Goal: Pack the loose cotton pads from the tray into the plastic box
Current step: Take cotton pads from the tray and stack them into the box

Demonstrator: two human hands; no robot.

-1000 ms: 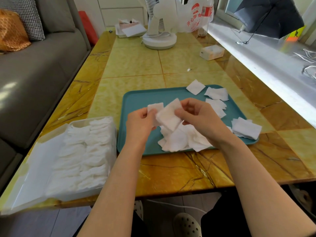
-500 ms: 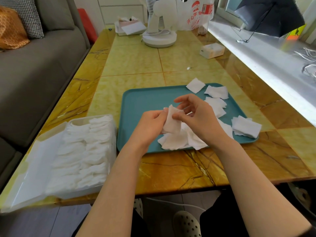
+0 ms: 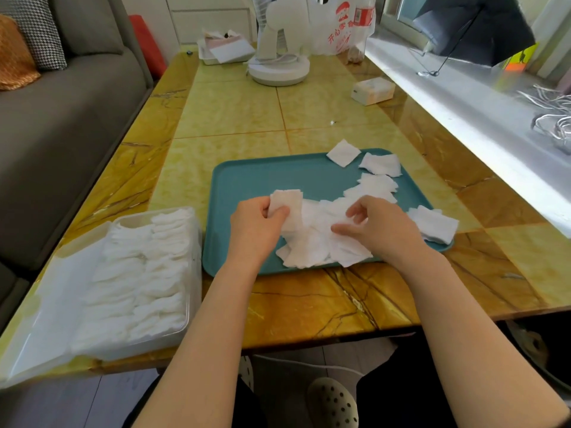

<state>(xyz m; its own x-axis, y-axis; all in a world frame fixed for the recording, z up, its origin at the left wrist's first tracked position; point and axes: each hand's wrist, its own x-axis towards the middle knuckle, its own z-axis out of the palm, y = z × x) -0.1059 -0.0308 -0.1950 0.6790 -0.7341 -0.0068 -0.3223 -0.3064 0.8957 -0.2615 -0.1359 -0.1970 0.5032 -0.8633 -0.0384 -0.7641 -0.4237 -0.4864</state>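
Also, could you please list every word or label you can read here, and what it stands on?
"开心": red print on the white plastic bag; the characters after it are too blurred to be sure of.
Red label on the bottle: too small to read.
Print on the small box: too blurred to read.
Nothing else is legible.

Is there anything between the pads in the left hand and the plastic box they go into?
Nothing visible. The left hand holds its pads over the left side of the tray; only the tray rim and a narrow strip of table lie before the open plastic box.
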